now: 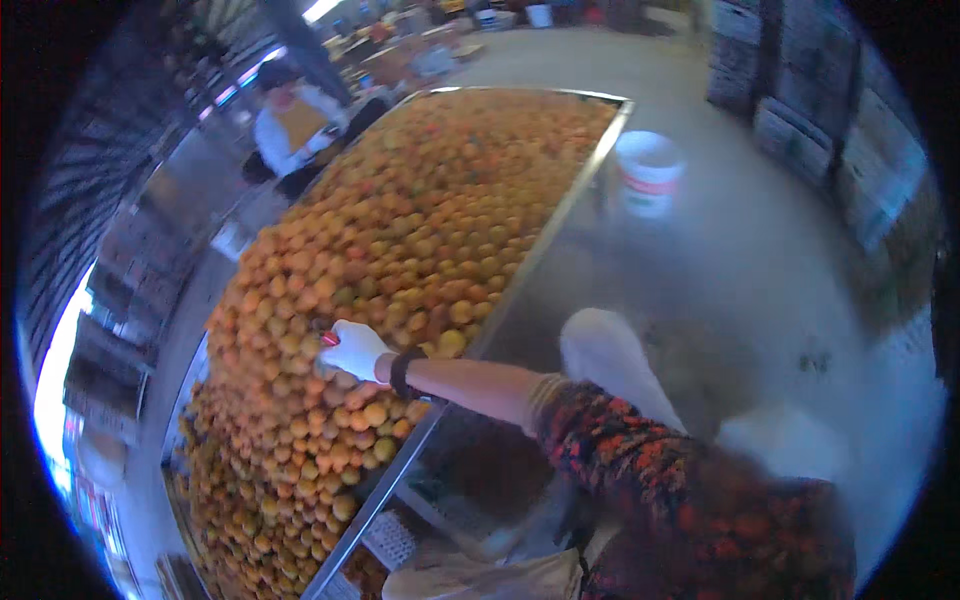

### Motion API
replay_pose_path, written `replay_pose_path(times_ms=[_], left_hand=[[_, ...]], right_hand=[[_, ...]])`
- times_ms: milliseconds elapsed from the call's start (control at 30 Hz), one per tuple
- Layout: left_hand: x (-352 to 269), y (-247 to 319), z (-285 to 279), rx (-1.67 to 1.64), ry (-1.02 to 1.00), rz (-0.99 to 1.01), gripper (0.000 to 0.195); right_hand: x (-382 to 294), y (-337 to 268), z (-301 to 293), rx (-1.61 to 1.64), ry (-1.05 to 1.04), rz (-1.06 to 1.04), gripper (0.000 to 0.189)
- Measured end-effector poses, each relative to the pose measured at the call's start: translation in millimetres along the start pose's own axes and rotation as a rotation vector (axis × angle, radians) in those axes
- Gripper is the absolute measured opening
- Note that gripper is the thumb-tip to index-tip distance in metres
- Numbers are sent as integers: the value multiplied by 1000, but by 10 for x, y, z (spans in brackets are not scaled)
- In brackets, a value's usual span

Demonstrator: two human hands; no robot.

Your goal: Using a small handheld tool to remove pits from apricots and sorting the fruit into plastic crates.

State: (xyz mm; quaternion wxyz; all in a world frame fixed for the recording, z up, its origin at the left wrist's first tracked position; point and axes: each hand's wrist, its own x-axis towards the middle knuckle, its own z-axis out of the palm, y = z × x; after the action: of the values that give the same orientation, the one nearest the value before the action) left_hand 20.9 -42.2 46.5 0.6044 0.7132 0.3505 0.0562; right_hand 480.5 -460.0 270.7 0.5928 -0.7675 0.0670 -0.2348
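Observation:
My right hand, in a white glove with a dark band on the bare wrist, reaches over a broad heap of small round orange-yellow fruit. A small red object pokes out from its fingers, too blurred to name. The hand is low at the heap's surface; whether it also touches a fruit is hard to tell. The fruit is piled in a large shallow bin with a metal rim. My left hand is out of view.
Across the bin sits a person in a tan apron. A white bucket stands on the floor beyond the bin's right edge. Stacked crates line the right side. My knee is close to the bin. A perforated crate sits below its near edge.

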Motion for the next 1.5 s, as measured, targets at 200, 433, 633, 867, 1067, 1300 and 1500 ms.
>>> replay_pose_path(times_ms=[200,433,633,867,1067,1300,1500], left_hand=[[50,614,857,152,-167,103,32],[-38,1107,1502,264,-228,220,30],[-103,1381,1904,316,-278,312,29],[-135,1697,2231,320,-296,445,28],[227,2206,2008,293,-148,638,26],[683,2765,2515,385,-77,1087,26],[1076,3353,3452,723,-95,1045,50]], right_hand=[[-929,361,-2775,829,-222,414,16],[-2319,1219,-4911,-242,427,226,20],[-921,1836,-5774,639,1075,370,34],[-1333,2032,-5129,656,700,419,24],[-1381,1372,-4522,618,492,333,19],[-1707,-192,-3298,659,118,339,23],[-3030,245,-1673,1005,-222,1074,14]])
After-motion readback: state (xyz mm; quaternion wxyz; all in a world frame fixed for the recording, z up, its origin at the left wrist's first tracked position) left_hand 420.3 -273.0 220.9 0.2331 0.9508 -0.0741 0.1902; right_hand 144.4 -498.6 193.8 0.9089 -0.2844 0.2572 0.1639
